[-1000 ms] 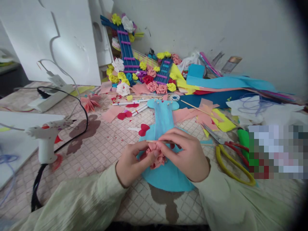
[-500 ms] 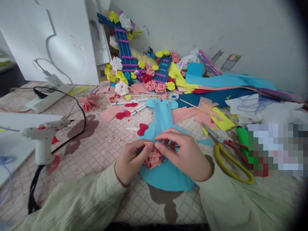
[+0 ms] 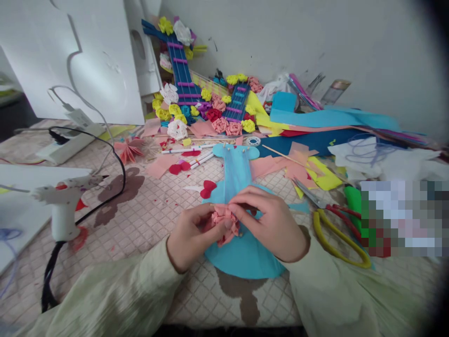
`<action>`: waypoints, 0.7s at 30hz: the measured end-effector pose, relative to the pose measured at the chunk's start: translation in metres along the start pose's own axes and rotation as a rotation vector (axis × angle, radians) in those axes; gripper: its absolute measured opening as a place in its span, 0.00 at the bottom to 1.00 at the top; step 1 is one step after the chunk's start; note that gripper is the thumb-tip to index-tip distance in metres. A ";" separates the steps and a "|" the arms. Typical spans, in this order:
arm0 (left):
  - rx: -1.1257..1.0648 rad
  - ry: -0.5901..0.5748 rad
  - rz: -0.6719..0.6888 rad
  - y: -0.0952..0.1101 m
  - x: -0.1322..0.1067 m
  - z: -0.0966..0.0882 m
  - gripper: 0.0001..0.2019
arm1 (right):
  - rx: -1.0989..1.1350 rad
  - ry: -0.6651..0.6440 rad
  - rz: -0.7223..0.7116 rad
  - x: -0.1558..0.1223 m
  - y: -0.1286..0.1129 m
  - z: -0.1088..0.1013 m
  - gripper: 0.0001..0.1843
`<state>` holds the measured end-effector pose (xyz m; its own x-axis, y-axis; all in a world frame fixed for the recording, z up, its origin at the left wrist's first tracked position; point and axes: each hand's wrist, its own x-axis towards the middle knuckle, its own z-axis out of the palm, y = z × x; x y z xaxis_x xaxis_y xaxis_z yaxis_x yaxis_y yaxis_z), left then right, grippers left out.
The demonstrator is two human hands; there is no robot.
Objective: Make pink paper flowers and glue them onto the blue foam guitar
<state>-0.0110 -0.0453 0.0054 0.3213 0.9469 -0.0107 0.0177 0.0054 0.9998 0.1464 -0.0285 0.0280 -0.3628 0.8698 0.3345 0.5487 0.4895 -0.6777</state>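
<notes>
My left hand (image 3: 194,236) is closed on a pink crepe paper flower (image 3: 224,222), its thumb pressed on the ruffled front. My right hand (image 3: 271,222) pinches the flower's upper right edge with thumb and forefinger. A tiny tip of a thin wooden stick shows by the left fingertips; the rest of the stick is hidden. Both hands hover over a light blue guitar-shaped paper piece (image 3: 245,260), whose neck points away from me. Beside its upper left edge lies a red paper bow shape (image 3: 208,189).
A white glue gun (image 3: 63,206) stands at left with its black cable, near a power strip (image 3: 70,142). Scissors (image 3: 343,229) lie at right. Behind are pink paper scraps (image 3: 298,157), several paper flowers and a dark blue paper guitar neck (image 3: 182,75).
The thin wooden stick, seen across the fingertips earlier, is now mostly out of sight. The flower has been turned up toward me, and the right fingers have moved onto its edge.
</notes>
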 end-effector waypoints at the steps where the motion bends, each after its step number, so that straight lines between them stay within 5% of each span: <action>1: 0.040 0.012 0.020 -0.001 0.000 -0.001 0.06 | -0.011 -0.004 0.001 0.000 0.000 0.000 0.06; 9: 0.273 0.056 0.061 -0.002 -0.003 -0.006 0.09 | 0.060 -0.093 0.053 -0.001 0.002 0.001 0.04; 17: 0.176 0.049 0.024 -0.002 -0.003 -0.004 0.13 | 0.220 -0.196 0.237 0.000 -0.004 0.000 0.03; 21: 0.233 0.098 0.065 -0.002 -0.001 -0.005 0.12 | 0.231 -0.208 0.198 0.001 -0.002 -0.002 0.04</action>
<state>-0.0159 -0.0444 0.0035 0.2355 0.9696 0.0666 0.2211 -0.1202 0.9678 0.1469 -0.0286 0.0310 -0.4250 0.9034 0.0576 0.4478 0.2651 -0.8539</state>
